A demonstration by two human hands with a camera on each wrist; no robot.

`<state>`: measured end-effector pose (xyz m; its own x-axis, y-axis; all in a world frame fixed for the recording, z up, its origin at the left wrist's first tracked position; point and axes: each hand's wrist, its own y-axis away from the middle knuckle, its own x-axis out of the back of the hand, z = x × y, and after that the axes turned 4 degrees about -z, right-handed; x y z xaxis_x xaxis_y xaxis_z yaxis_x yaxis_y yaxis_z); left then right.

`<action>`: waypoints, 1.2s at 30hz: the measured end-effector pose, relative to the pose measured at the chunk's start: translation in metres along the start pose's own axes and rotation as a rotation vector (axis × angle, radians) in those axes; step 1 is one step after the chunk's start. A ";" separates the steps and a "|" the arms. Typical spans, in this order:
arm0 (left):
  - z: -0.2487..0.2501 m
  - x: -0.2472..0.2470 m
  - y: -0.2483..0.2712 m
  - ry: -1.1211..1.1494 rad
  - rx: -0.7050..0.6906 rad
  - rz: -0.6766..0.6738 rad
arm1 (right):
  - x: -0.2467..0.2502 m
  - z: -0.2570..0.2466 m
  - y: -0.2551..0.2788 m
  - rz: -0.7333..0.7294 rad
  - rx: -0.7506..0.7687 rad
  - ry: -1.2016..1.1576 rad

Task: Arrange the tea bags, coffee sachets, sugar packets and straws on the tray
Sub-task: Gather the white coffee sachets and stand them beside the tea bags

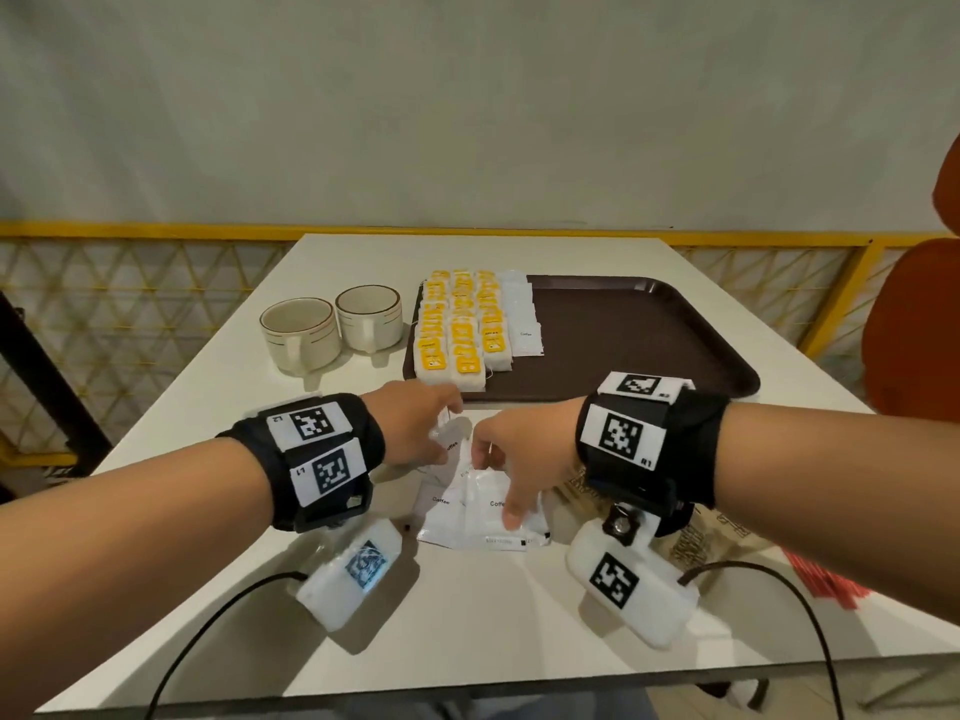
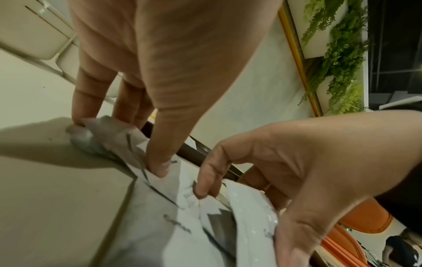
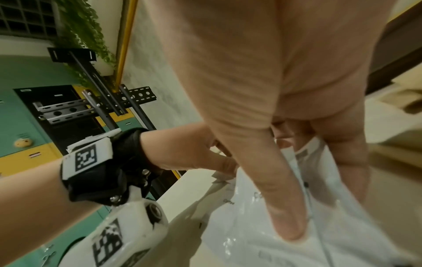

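A pile of white coffee sachets [image 1: 480, 509] lies on the table in front of the brown tray [image 1: 639, 335]. My left hand [image 1: 439, 433] pinches the far end of some sachets [image 2: 118, 133] between thumb and fingers. My right hand [image 1: 501, 478] grips a glossy sachet [image 3: 255, 234], thumb on top, fingers behind it. On the tray's left side lie rows of yellow-tagged tea bags [image 1: 457, 330], with a column of coffee sachets [image 1: 522, 317] beside them. Brown sugar packets [image 1: 698, 537] lie under my right wrist. Red straws [image 1: 826, 582] lie at the table's right edge.
Two cream cups [image 1: 301, 330] [image 1: 370, 317] stand left of the tray. The tray's right part is bare. An orange chair [image 1: 914, 324] is beyond the table's right side. Cables from the wrist cameras trail over the near table edge.
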<state>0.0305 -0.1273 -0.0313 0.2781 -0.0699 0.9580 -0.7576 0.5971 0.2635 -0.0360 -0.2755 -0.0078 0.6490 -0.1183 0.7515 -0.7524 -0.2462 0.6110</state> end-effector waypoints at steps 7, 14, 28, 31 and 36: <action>-0.003 0.007 0.008 0.098 0.077 -0.076 | 0.006 0.000 0.011 0.005 0.055 0.054; -0.025 0.009 0.011 0.283 0.119 -0.033 | 0.017 -0.008 0.028 0.060 0.216 -0.198; -0.060 0.034 0.027 1.138 0.166 0.228 | -0.004 -0.042 -0.014 0.157 0.265 0.150; -0.054 0.039 0.023 1.250 0.103 0.257 | 0.000 -0.023 -0.004 0.263 0.250 0.044; -0.028 0.034 0.011 1.424 0.067 0.317 | 0.014 0.028 0.010 0.385 0.356 -1.245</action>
<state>0.0483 -0.1005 0.0014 0.4044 0.9122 0.0661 -0.9115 0.3961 0.1103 -0.0315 -0.3071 0.0019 0.2183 -0.9757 0.0208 -0.9617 -0.2115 0.1742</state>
